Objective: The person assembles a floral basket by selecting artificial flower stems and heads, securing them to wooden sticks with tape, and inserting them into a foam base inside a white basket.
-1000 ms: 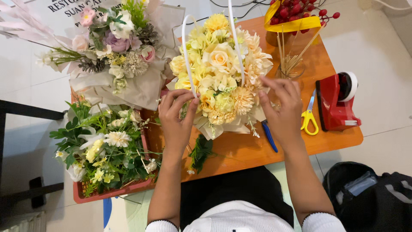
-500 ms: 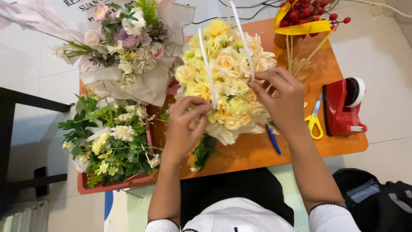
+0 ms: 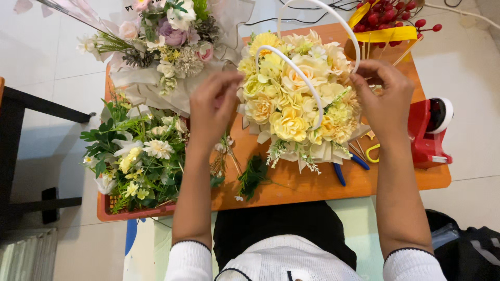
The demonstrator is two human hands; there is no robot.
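Together, our hands flank the yellow flower basket [image 3: 294, 112] on the orange table [image 3: 312, 184]: our left hand [image 3: 213, 106] pinches its left edge with curled fingers, and our right hand [image 3: 384, 99] grips the right edge where a white handle [image 3: 299, 78] meets it. Both are closed on the basket, well apart from each other. A pastel wrapped bouquet [image 3: 166, 47] lies to the upper left, a red crate of greenery and white blooms [image 3: 138, 161] to the left, a red tape dispenser [image 3: 429, 135] to the right, near yellow-handled scissors [image 3: 371, 151].
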